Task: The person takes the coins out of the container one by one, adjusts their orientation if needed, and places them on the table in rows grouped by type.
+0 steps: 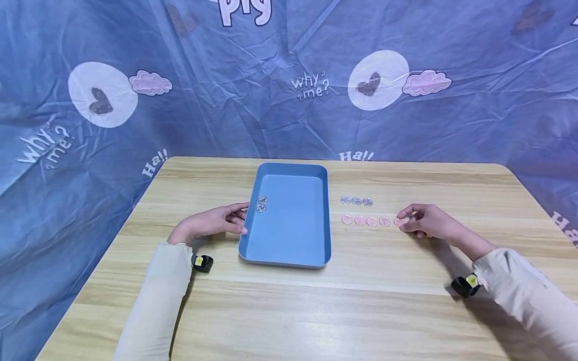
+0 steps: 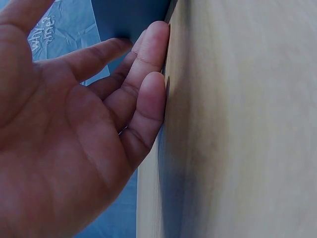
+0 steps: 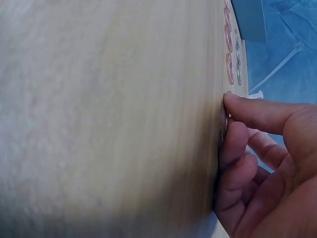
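My right hand (image 1: 426, 220) is at the right end of a row of several copper-coloured coins (image 1: 359, 220). Its thumb and a fingertip grip the edges of the last copper-coloured coin (image 1: 399, 221), low on the table; the right wrist view shows this coin mostly hidden behind the fingers. Beside the blue tray (image 1: 326, 220), my left hand (image 1: 221, 220) rests against the left wall with loosely bent fingers. Two silver coins (image 1: 262, 204) lie inside the tray by that wall. Behind the copper row, three more silver coins (image 1: 356, 201) form a shorter row.
A light wood-grain table (image 1: 361, 311) carries everything. Blue printed cloth (image 1: 253, 100) hangs behind and around it. Black wrist cameras (image 1: 202, 262) sit at both sleeve cuffs, close over the table top.
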`<state>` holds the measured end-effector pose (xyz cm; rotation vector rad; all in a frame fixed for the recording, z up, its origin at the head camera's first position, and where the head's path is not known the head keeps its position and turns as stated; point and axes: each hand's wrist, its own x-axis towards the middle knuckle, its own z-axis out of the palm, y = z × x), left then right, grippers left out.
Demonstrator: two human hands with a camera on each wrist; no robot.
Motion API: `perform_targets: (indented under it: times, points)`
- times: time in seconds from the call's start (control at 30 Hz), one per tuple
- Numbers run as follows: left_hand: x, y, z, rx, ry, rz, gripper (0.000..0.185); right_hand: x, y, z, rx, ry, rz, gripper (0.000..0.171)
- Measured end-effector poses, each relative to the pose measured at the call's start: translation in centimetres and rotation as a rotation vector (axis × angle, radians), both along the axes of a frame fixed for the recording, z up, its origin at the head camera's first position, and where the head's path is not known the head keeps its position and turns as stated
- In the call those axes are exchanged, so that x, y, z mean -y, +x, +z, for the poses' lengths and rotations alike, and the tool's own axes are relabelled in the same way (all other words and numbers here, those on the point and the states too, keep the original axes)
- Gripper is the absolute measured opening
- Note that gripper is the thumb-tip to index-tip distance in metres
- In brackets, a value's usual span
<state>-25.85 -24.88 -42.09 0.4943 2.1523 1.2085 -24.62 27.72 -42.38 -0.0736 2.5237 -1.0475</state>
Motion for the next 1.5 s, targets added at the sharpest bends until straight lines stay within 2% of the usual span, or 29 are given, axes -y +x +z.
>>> perform_targets:
  times: [0.5, 0.73, 0.83, 1.03, 1.23, 1.37, 1.5]
  points:
    - [0.1, 0.1, 0.1, 0.000, -0.004, 0.001, 0.086, 0.2, 0.0, 0.0, -0.006, 0.001, -0.008, 0.047]
    - [0.0, 0.1, 0.0, -0.013, -0.010, 0.001, 0.086, -0.1, 0.2, 1.0, 0.032, -0.043, 0.011, 0.058]
    - [0.0, 0.1, 0.0, -0.010, -0.004, 0.005, 0.086, 0.1, 0.2, 1.6, 0.019, -0.070, 0.014, 0.057]
    - [0.0, 0.1, 0.0, -0.003, 0.011, 0.005, 0.087, 1.5, 0.1, 3.1, 0.008, -0.227, 0.019, 0.046]
    - [-0.1, 0.0, 0.0, -0.005, 0.017, -0.002, 0.087, 4.4, -0.1, 5.0, 0.024, -0.428, 0.044, 0.018]
    - [0.0, -0.2, 0.0, -0.006, 0.009, 0.001, 0.087, 7.0, -0.3, 6.7, 0.034, -0.526, 0.096, 0.019]
    - [-0.1, -0.2, 0.0, -0.002, 0.012, 0.002, 0.087, 9.8, -0.7, 8.1, 0.061, -0.576, 0.134, 0.025]
